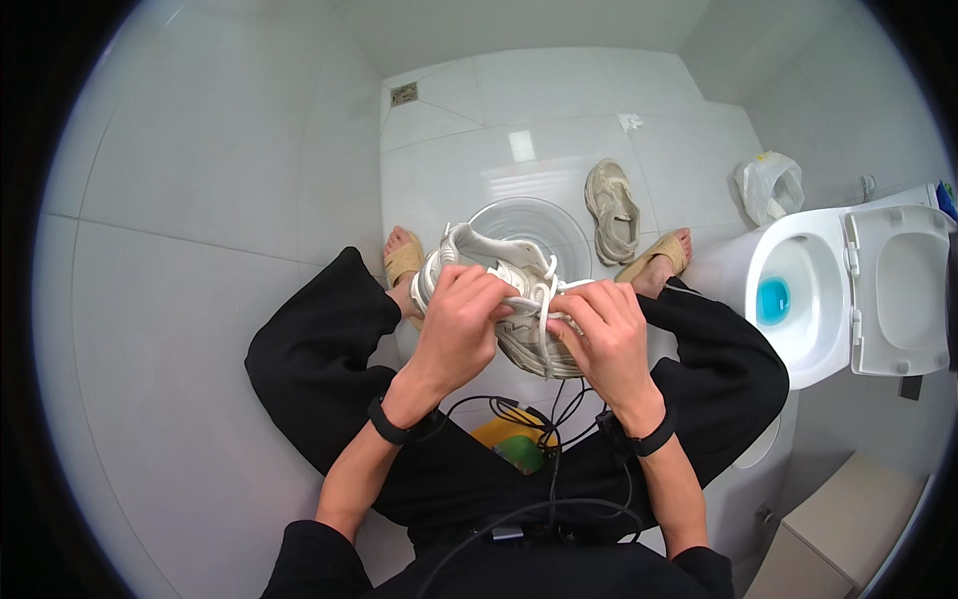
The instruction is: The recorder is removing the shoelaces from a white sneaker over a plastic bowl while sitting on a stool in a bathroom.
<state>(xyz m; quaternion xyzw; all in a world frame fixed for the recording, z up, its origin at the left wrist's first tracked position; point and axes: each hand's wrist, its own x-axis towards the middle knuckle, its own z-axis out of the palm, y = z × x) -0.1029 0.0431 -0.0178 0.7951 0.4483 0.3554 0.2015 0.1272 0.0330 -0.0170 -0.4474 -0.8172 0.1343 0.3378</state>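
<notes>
A white and beige sneaker is held up in front of me, over the near side of a clear round basin. My left hand pinches the sneaker around its lace opening; the exact spot lies partly behind the fingers. Thumb and fingers of my right hand are closed on the white shoelace, which loops and dangles over the sneaker's front. The matching sneaker sits on the floor right of the basin, close to my right foot.
To the right stands a white toilet with its lid up and blue water inside. A white plastic bag is beside it. Black cables hang between my legs, above a yellow and green object. A floor drain is far left.
</notes>
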